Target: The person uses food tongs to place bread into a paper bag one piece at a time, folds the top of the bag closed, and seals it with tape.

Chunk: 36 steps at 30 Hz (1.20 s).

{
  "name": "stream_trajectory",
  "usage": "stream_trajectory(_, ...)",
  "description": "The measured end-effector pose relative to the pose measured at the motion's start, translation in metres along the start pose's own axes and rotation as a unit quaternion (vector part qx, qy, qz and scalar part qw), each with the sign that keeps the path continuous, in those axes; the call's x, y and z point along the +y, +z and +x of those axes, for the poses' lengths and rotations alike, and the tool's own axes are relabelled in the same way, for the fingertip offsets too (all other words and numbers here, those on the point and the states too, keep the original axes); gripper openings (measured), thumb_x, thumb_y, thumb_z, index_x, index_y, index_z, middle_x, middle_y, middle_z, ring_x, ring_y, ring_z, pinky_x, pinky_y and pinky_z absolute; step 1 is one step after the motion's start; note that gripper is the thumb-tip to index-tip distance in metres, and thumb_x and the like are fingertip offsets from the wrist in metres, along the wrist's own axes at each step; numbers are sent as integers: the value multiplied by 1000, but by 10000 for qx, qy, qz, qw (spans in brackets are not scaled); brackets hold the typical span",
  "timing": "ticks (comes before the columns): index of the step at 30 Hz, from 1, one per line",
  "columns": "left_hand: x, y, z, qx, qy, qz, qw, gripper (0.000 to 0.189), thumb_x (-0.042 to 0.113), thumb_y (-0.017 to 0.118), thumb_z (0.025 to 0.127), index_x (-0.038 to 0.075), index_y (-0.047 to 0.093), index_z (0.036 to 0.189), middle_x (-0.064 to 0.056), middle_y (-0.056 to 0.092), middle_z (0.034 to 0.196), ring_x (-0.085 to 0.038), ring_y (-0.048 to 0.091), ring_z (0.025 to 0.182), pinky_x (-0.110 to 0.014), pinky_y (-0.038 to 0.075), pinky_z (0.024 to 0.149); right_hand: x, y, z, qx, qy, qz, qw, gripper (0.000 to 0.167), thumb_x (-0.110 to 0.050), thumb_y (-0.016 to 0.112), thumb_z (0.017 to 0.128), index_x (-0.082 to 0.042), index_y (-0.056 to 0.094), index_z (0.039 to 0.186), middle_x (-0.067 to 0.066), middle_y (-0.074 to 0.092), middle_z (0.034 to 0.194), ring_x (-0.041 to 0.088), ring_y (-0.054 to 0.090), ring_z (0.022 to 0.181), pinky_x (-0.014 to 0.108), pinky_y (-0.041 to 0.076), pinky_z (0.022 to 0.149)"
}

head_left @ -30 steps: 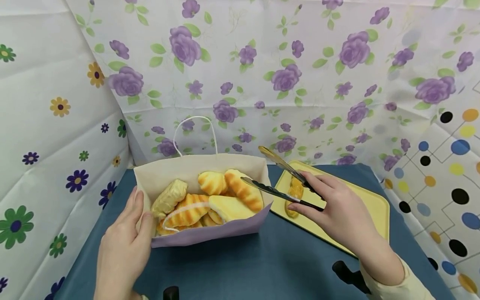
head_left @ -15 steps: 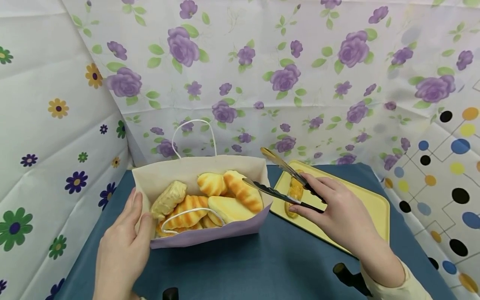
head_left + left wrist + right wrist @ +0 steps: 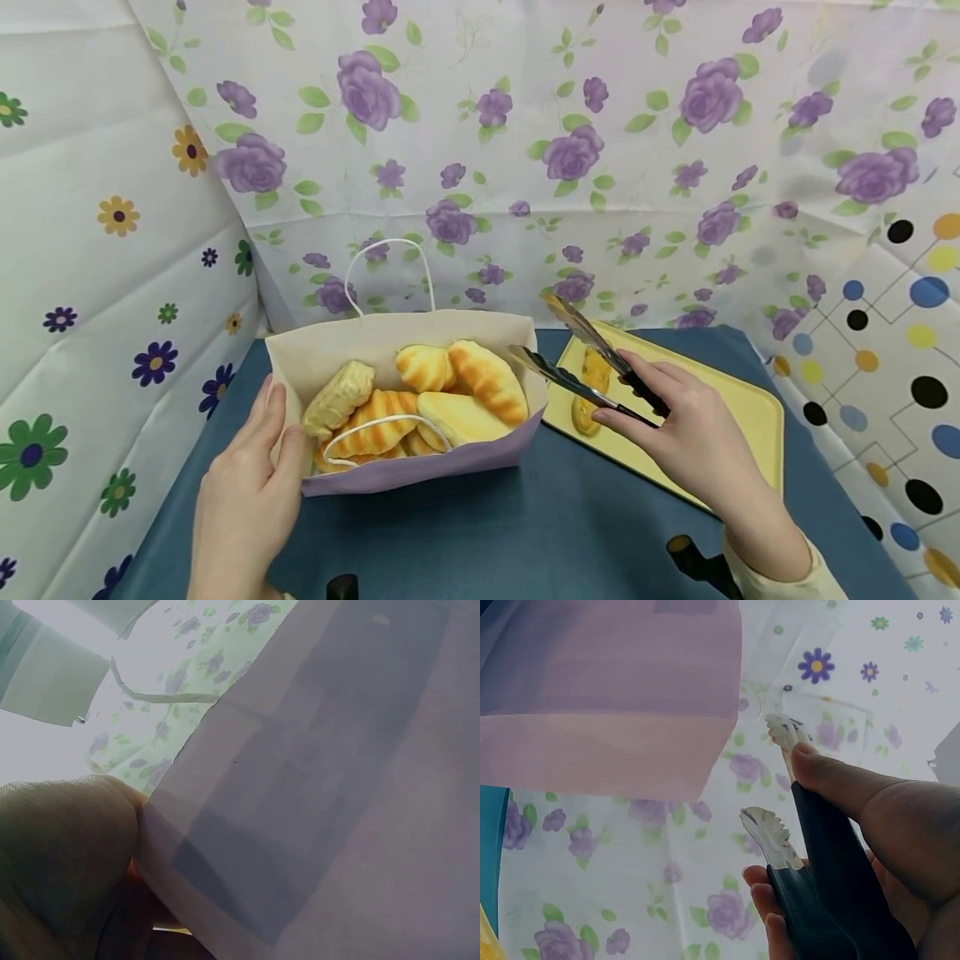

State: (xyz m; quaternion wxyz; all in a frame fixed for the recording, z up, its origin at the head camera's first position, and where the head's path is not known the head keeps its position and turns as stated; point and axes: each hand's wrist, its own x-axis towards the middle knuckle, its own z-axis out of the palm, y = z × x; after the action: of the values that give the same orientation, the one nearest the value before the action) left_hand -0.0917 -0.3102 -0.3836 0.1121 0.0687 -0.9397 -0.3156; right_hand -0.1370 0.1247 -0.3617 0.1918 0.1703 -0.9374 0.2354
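Note:
My left hand (image 3: 243, 492) holds the left edge of a lilac paper bag (image 3: 420, 477), cream inside with white cord handles. The bag leans open towards me. Several breads lie in it, among them a golden striped loaf (image 3: 487, 379), a pale wedge-shaped piece (image 3: 461, 417) and a pale knobbly roll (image 3: 339, 396). In the right hand (image 3: 697, 433) are metal food tongs (image 3: 592, 337) with black grips, their arms spread and nothing between the scalloped tips (image 3: 766, 825). The tips stand near the bag's right side. Behind the tongs, golden bread (image 3: 596, 372) lies on a yellow tray (image 3: 727, 417).
A blue cloth (image 3: 465, 542) covers the table. Floral sheets (image 3: 487, 167) hang behind and at the left, a dotted one (image 3: 892, 375) at the right. Black rounded ends (image 3: 693, 557) of wrist gear show near the front edge.
My right hand has drawn the tongs slightly right, away from the bag's opening and over the tray's left part. The left hand and the breads stay nearly where they were.

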Motion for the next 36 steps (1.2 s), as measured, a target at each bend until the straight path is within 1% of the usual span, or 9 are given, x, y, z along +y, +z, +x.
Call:
stream_trajectory(8, 0, 0, 1, 2, 29, -5, 10000, 61, 41, 37, 116, 10, 30, 168, -2, 24, 174, -46, 36, 153, -75, 33, 114, 6, 1, -3, 33, 228, 136, 9996, 77, -43, 88, 89, -11, 61, 154, 13, 74, 121, 25, 71, 95, 44, 57, 70)
stream_trajectory(12, 0, 0, 1, 9, 49, 6, 10000, 61, 41, 37, 116, 10, 30, 168, -2, 24, 174, -46, 36, 153, -75, 33, 114, 7, 2, -4, 47, 274, 125, 9995, 76, -44, 88, 90, -11, 61, 153, 12, 75, 119, 25, 71, 93, 44, 56, 69)
stream_trajectory(16, 1, 0, 1, 36, 54, -17, 10000, 61, 41, 37, 116, 11, 31, 168, -2, 25, 174, -46, 37, 153, -74, 34, 114, 8, 2, -7, -59, 375, 200, 9991, 75, -45, 87, 90, -13, 62, 153, 9, 75, 116, 22, 71, 92, 43, 57, 70)
stream_trajectory(22, 1, 1, 0, 89, 26, -55, 9999, 60, 42, 38, 115, 12, 33, 167, 0, 26, 174, -46, 38, 152, -74, 35, 113, 13, 4, -12, -158, 487, 276, 9983, 73, -45, 87, 90, -12, 64, 151, 3, 76, 110, 16, 66, 85, 35, 52, 65)
stream_trajectory(24, 1, 1, 0, 108, 58, -42, 9999, 60, 42, 38, 115, 12, 33, 167, 0, 26, 174, -47, 39, 151, -74, 35, 113, 15, 4, -12, -166, 539, 248, 9981, 73, -46, 87, 90, -11, 64, 151, 4, 76, 110, 15, 64, 82, 33, 50, 63)
stream_trajectory(27, 1, 1, 0, 137, 109, -31, 9998, 60, 41, 38, 115, 11, 34, 167, -1, 27, 174, -47, 39, 151, -74, 36, 113, 18, 4, -13, -243, 680, 214, 9972, 75, -48, 85, 91, -11, 62, 152, 6, 76, 112, 16, 62, 81, 34, 49, 63)
stream_trajectory(32, 1, 0, -1, 112, 80, 18, 9999, 60, 41, 37, 115, 11, 33, 167, -2, 27, 174, -47, 40, 151, -75, 35, 112, 23, 4, -12, -440, 883, 133, 9950, 79, -54, 81, 93, -8, 59, 154, 11, 75, 116, 23, 67, 88, 40, 51, 68)
stream_trajectory(36, 0, 0, -2, 69, 51, 45, 10000, 61, 42, 37, 115, 11, 33, 167, -2, 26, 174, -48, 40, 151, -75, 35, 112, 25, 6, -13, -599, 1030, 85, 9928, 84, -59, 79, 92, -8, 58, 155, 12, 75, 118, 21, 65, 85, 38, 48, 65)
